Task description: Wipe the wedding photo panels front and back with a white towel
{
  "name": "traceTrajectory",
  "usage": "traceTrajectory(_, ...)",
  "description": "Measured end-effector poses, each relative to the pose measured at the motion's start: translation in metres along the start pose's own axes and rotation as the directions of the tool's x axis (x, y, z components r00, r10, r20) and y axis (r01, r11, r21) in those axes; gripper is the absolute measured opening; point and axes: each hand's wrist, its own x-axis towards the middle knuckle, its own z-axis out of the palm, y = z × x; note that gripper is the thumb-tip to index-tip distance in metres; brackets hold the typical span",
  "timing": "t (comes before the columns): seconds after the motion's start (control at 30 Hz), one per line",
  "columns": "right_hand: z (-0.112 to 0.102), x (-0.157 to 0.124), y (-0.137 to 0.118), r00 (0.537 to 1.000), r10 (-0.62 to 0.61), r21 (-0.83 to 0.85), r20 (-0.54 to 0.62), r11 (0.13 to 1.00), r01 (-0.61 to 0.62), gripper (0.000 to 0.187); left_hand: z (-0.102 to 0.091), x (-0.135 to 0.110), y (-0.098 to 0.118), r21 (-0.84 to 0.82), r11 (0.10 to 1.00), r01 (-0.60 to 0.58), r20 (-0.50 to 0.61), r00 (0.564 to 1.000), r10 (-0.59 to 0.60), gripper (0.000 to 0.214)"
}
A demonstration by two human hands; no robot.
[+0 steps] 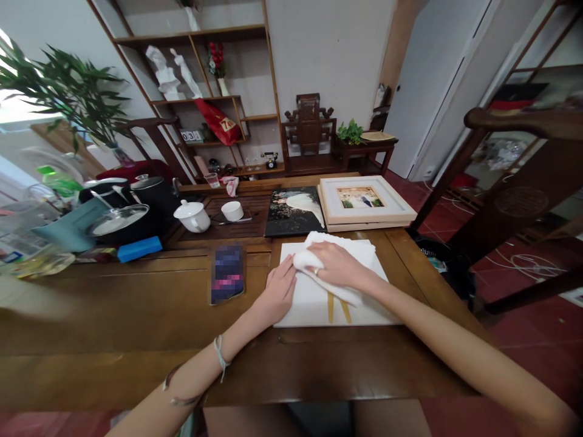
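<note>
A white flat panel [314, 306], face down with a yellowish stand strip on its back, lies on the wooden table [136, 315] in front of me. My left hand [273, 295] rests flat on the panel's left edge, fingers together, pinning it. My right hand [334, 264] presses a white cloth [310, 262] onto the panel's upper part; more of the cloth trails out under the palm. A ring shows on that hand.
Behind the panel lie a dark photo print [294, 211] and a stack of pale framed pictures [364, 203]. A phone [226, 273] lies left of the panel. Pots, a white teapot [194, 216], a cup and a blue box crowd the far left. A dark wooden chair [514, 200] stands right.
</note>
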Motion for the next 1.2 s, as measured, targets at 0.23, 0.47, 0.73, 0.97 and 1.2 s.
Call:
traceTrajectory(0.23, -0.007, 0.05, -0.005, 0.997, 0.073, 0.111, 0.023, 0.991, -0.075, 0.032, -0.005, 0.002, 0.008, 0.007, 1.0, 0.028, 0.016, 0.999, -0.028, 0.048)
traceTrajectory(0.47, -0.014, 0.043, 0.007, 0.998, 0.022, 0.146, 0.067, 0.989, -0.031, 0.023, 0.001, 0.0, 0.003, 0.0, 1.0, 0.027, -0.023, 0.999, -0.027, 0.048)
traceTrajectory(0.73, -0.018, -0.008, 0.021, 0.999, -0.002, 0.045, 0.034, 0.999, 0.001, 0.026, 0.001, -0.001, 0.003, 0.019, 0.999, 0.036, -0.002, 0.999, -0.036, 0.046)
traceTrajectory(0.97, 0.014, -0.076, -0.05, 0.93, -0.31, -0.17, 0.195, 0.924, 0.343, 0.048, -0.001, 0.001, -0.001, -0.067, 0.997, 0.042, -0.015, 0.999, -0.043, 0.045)
traceTrajectory(1.2, 0.012, -0.052, -0.036, 0.976, -0.154, -0.293, 0.156, 0.936, 0.195, 0.047, 0.001, 0.001, -0.002, -0.106, 0.993, 0.054, -0.025, 0.998, -0.057, 0.044)
